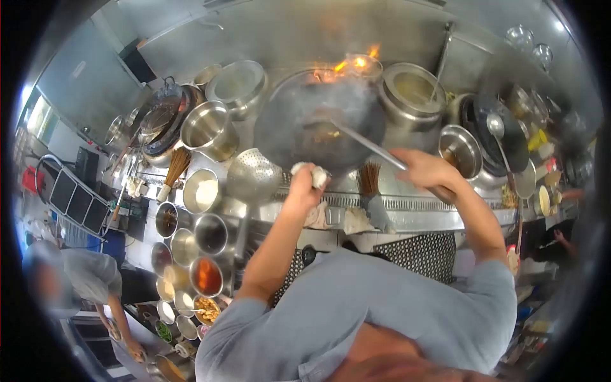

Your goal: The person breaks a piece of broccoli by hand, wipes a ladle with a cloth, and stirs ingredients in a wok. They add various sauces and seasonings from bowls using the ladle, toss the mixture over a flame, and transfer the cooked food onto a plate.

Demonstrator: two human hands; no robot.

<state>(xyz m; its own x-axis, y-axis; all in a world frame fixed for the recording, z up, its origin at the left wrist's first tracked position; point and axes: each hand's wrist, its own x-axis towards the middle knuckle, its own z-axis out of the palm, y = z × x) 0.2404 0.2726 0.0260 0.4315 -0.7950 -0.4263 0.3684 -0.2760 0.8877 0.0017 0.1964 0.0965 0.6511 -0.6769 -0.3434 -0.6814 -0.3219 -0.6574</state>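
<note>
A large dark wok [280, 121] sits on the stove, with smoke over it and flames at its far edge. My left hand [307, 184] is closed around a folded white cloth [321, 177] at the wok's near rim. In my right hand [428, 170] is the handle of a long metal ladle [372, 146], whose far end reaches into the wok. A small amount of brownish food [321, 135] lies at the wok's bottom, partly veiled by smoke. A perforated metal strainer [253, 175] rests to the left of my left hand.
Metal pots [210, 130] stand left of the wok, and a lidded pot [414, 95] stands right of it. Bowls of sauces [207, 277] line the left side. Bamboo brushes [369, 180] lie near the stove's front edge. A co-worker [92, 274] stands at the lower left.
</note>
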